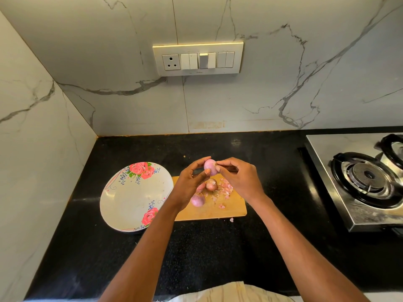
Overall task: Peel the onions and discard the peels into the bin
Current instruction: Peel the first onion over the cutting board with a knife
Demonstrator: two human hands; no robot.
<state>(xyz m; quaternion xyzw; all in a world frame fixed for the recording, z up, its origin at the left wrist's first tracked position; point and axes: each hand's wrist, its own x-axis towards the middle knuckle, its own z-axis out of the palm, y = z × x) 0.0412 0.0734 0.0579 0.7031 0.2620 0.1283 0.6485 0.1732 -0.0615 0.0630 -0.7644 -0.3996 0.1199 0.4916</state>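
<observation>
While the left hand (192, 182) grips a pink onion (210, 167) above the wooden cutting board (209, 211), right hand (238, 177) pinching at its top, two more onions (211, 184) on the board, peel scraps (225, 188) beside them, floral plate (130, 199) left.

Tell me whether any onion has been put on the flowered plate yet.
No: the flowered plate holds nothing, two onions lie on the cutting board, and the third onion is held in the left hand.
</observation>
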